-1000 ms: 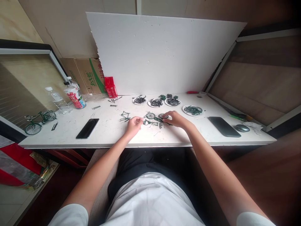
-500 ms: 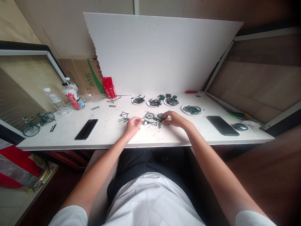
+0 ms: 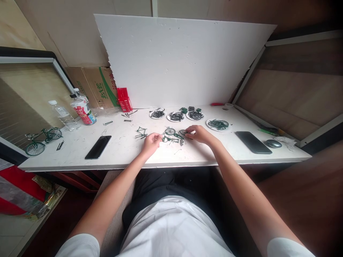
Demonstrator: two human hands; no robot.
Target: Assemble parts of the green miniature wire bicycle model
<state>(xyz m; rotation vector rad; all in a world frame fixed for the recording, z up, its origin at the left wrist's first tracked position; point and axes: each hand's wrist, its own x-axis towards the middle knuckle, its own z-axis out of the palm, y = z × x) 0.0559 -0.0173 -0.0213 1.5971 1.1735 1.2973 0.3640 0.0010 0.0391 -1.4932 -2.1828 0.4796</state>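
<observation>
In the head view my left hand point(image 3: 152, 143) has its thumb and fingertips pinched together just above the table. Whatever is between them is too small to make out. My right hand point(image 3: 197, 134) curls over the right edge of a small toy bicycle wheel point(image 3: 182, 132), and its fingertips hide what they grip. Another spoked wheel point(image 3: 170, 131), a dark green chain guard point(image 3: 178, 136) and several small parts lie between my hands. Just beyond my left hand is a green bicycle frame point(image 3: 141, 132).
Several white plates of parts point(image 3: 217, 125) stand toward the back. An assembled model bicycle point(image 3: 44, 140), bottles point(image 3: 83, 110) and a phone point(image 3: 98, 147) are on the left. A dark flat device point(image 3: 253, 142) and a mouse point(image 3: 273, 143) lie on the right. A white board point(image 3: 184, 60) stands behind.
My right hand has shifted slightly at the small wheel, and more of the wheel's right side is covered or turned. My left hand keeps its pinch in nearly the same place.
</observation>
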